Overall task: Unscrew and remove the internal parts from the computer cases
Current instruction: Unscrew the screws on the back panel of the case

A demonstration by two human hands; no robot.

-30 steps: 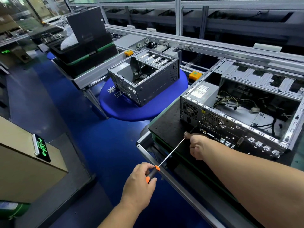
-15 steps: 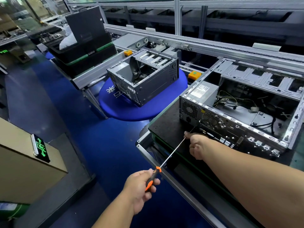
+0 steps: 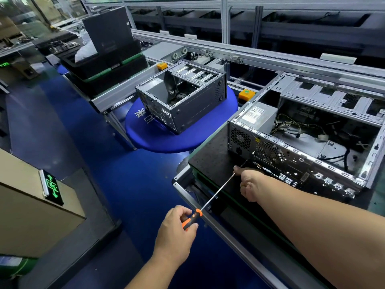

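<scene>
Head view: since a second ago the left hand has rolled on the handle of the screwdriver — its grip curled round the orange-and-black handle, fingers now shifted to a fresh hold — while the right hand has stayed put, its grip pinching the thin shaft near the tip to steady it. The tip sits at the rear panel of the near computer case, low beside the fan grille; the screw itself is too small to see. By my reading that is one turn of loosening under way, with the screw not yet out and the internal parts — power supply, loose cables — not yet lifted.

Counted: two computer cases, the near one on the black counter, the far case on a blue round stand; one screwdriver; two hands.
</scene>
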